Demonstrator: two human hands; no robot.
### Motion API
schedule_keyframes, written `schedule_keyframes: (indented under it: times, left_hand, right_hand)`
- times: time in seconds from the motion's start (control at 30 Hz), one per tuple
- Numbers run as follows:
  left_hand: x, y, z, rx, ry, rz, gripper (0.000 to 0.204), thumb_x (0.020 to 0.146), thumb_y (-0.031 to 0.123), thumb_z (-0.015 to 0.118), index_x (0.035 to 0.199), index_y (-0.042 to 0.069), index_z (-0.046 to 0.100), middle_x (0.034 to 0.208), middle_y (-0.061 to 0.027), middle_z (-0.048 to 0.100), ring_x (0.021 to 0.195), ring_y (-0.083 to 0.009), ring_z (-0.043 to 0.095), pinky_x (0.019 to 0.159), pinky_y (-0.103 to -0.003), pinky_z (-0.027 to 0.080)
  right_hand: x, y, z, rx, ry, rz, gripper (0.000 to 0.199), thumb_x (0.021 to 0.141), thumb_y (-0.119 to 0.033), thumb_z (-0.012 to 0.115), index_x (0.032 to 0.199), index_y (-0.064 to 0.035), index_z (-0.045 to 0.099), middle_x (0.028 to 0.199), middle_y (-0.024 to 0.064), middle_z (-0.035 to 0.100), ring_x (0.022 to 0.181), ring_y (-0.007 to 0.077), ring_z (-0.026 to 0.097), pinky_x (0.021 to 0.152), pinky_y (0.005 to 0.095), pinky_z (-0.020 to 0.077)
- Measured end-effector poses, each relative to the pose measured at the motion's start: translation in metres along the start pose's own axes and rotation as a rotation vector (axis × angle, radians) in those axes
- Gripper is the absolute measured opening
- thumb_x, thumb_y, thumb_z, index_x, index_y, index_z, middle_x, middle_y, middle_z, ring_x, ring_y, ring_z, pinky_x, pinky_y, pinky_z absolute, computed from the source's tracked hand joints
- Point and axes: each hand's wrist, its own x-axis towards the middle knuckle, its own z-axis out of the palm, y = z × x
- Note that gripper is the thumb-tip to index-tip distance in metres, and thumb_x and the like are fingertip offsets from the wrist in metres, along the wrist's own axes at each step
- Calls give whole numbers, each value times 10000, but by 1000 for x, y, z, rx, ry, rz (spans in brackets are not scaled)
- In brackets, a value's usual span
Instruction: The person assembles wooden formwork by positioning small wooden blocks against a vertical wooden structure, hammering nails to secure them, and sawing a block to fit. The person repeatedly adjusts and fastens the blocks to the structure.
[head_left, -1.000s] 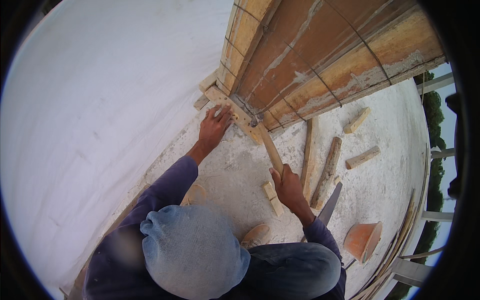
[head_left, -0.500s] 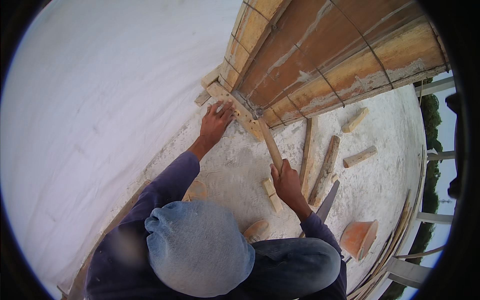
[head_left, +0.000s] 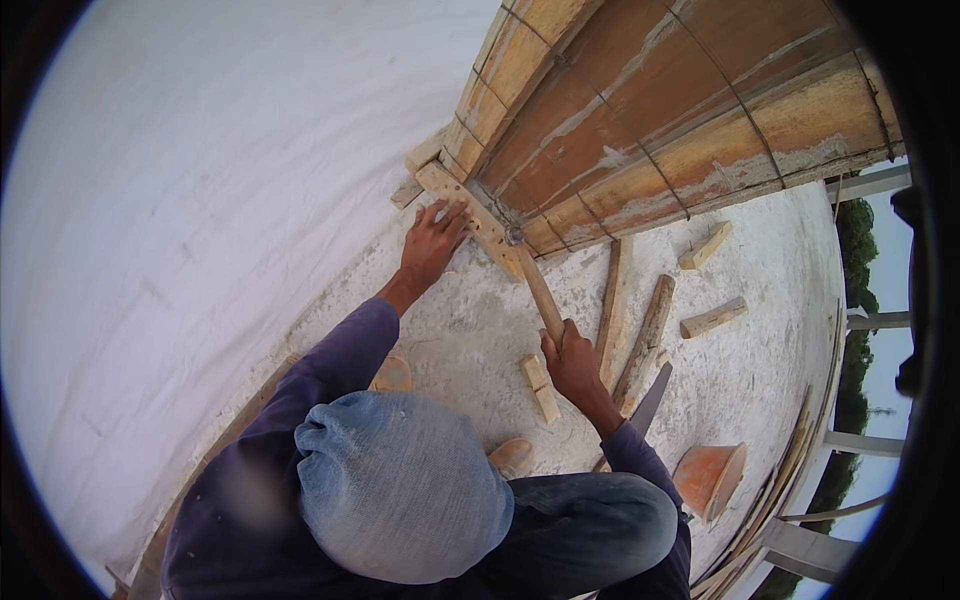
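My right hand (head_left: 572, 364) is closed round the wooden handle of a hammer (head_left: 540, 295). The hammer's head meets the edge of a short wooden board (head_left: 492, 236) at the foot of the column form; whether it touches a nail there is too small to tell. Several dark spots, like holes or nail heads, mark the board. My left hand (head_left: 432, 243) lies with its fingers spread against the board's near side, left of the hammer. Above the board rises the column form (head_left: 640, 130), with a brown panel, timber battens and wire ties.
Pale wall fills the left side. Right of the hammer lie wood offcuts (head_left: 706, 246), longer timber pieces (head_left: 645, 340) and a saw blade (head_left: 650, 402). A small wood block (head_left: 540, 388) lies near my right foot. An orange bucket (head_left: 709, 480) stands at right, near long poles along the edge.
The hammer's head has shifted slightly toward me along the board's edge. My left hand keeps its place on the board, and the view has turned a little.
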Motion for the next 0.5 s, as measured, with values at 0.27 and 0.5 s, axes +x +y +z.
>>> schedule_keyframes:
  times: [0.27, 0.5]
  left_hand:
    - [-7, -1, 7, 20, 2, 18, 376, 970, 267, 746, 1309, 109, 705, 1486, -15, 632, 1397, -317, 519, 1130, -522, 489]
    - [-6, -2, 5, 13, 0, 10, 378, 971, 269, 746, 1314, 115, 706, 1480, -12, 639, 1396, -319, 521, 1118, -509, 504]
  right_hand:
    - [-34, -17, -72, 551, 431, -148, 350, 1099, -352, 581, 1069, -4, 557, 665, 36, 542, 510, 97, 503, 471, 293, 419]
    - [-5, 1, -5, 435, 325, -268, 406, 1085, -389, 596, 992, -1, 520, 616, 136, 589, 496, 257, 598, 471, 390, 468]
